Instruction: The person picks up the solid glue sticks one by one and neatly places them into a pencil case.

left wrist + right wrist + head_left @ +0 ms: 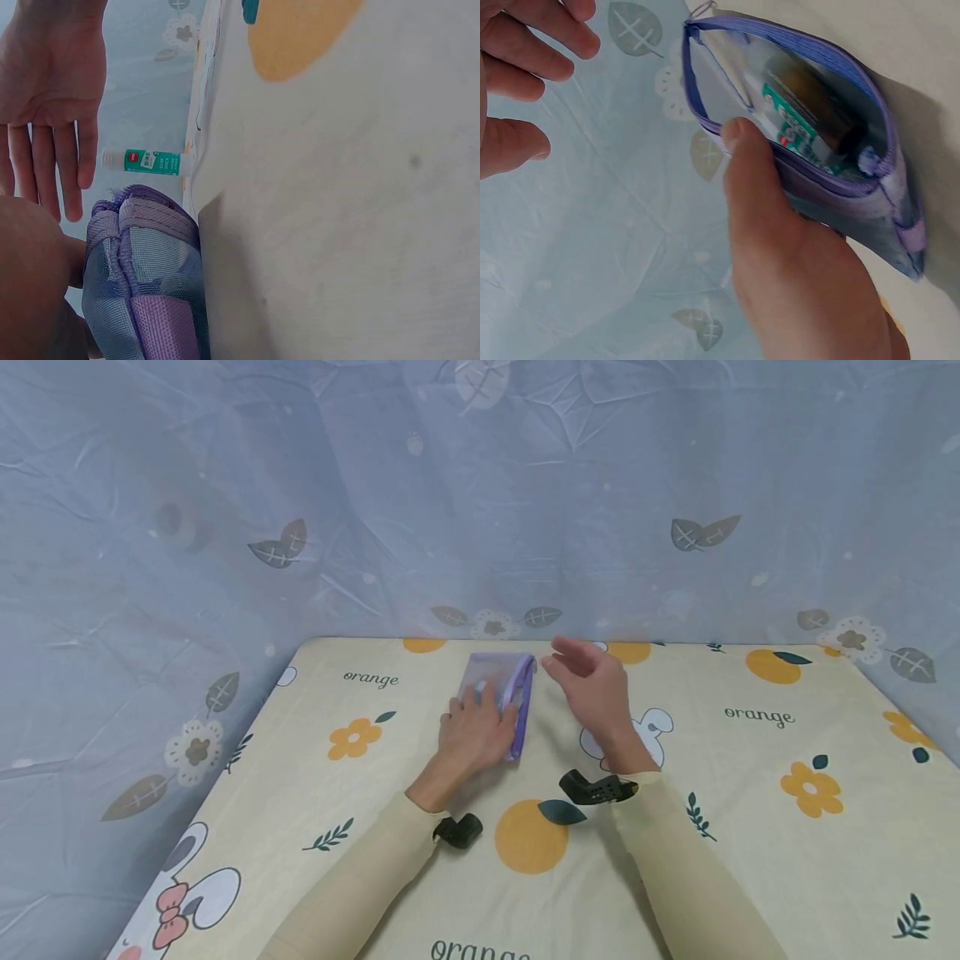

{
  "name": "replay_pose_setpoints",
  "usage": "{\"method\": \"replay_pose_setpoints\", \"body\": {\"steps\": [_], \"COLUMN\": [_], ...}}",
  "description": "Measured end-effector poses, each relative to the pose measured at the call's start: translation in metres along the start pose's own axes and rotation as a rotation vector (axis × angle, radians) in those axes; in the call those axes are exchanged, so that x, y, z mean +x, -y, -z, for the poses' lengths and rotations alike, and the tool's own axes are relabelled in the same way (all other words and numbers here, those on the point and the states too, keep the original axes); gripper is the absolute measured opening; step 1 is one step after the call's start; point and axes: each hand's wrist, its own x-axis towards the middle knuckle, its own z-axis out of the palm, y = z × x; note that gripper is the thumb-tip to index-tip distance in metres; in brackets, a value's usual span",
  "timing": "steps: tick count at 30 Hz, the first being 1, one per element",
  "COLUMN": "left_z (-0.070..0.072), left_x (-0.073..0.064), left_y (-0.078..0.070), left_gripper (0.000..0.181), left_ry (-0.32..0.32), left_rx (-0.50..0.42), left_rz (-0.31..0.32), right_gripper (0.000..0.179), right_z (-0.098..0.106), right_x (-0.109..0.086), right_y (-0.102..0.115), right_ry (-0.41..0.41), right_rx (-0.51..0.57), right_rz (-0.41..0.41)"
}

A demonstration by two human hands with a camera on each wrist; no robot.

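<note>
A purple-trimmed mesh zip pouch (522, 718) stands partly tilted on the table, its zip undone and its mouth facing right. My left hand (477, 729) holds it, fingers spread over the mesh side, thumb at the zip rim. Inside the pouch, the right wrist view shows a green-labelled glue stick (787, 124) and a dark cylinder (817, 105). To the right of the pouch my right hand (596, 689) is raised, fingers extended, holding nothing. A green and white glue stick (152, 162) stands upright beyond the pouch in the left wrist view; the head view does not show it.
A pale yellow tablecloth (420, 877) printed with oranges, flowers and rabbits covers the table. Behind it and on both sides hangs a grey-blue patterned curtain (480, 527), close to the table's far edge. A small metal loop (703, 10) sticks out at the pouch's corner.
</note>
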Motion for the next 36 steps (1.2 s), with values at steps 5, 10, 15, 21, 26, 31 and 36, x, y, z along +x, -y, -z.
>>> {"method": "replay_pose_setpoints", "body": {"steps": [5,10,15,21,26,31,36], "left_z": [0.001,0.000,0.000,-0.001,-0.001,-0.001,-0.001], "left_x": [-0.001,-0.001,0.000,0.001,0.001,0.000,0.000], "left_y": [0.000,0.000,0.002,0.002,0.003,0.003,0.003], "left_gripper": [0.064,0.064,0.064,0.064,0.064,0.065,0.065], "left_ry": [-0.003,-0.010,-0.015,-0.019,-0.020,-0.013,-0.004], "left_rx": [-0.005,-0.013,-0.013,-0.021,-0.034,-0.033,-0.032], "left_rz": [-0.005,-0.013,-0.022,-0.026,-0.027,-0.025,-0.023], "right_gripper": [0.048,0.048,0.048,0.049,0.052,0.056,0.058], "right_z": [0.007,0.014,0.021,0.029,0.035,0.039,0.041], "right_x": [0.003,0.005,0.007,0.009,0.009,0.010,0.010], "right_y": [-0.001,0.000,0.000,-0.002,-0.004,-0.008,-0.011], "right_ry": [-0.034,-0.072,-0.108,-0.153,-0.181,-0.189,-0.181], "right_rx": [0.021,0.028,0.035,0.052,0.025,0.019,0.026], "right_rz": [-0.022,-0.034,-0.016,0.002,-0.029,-0.058,-0.089]}}
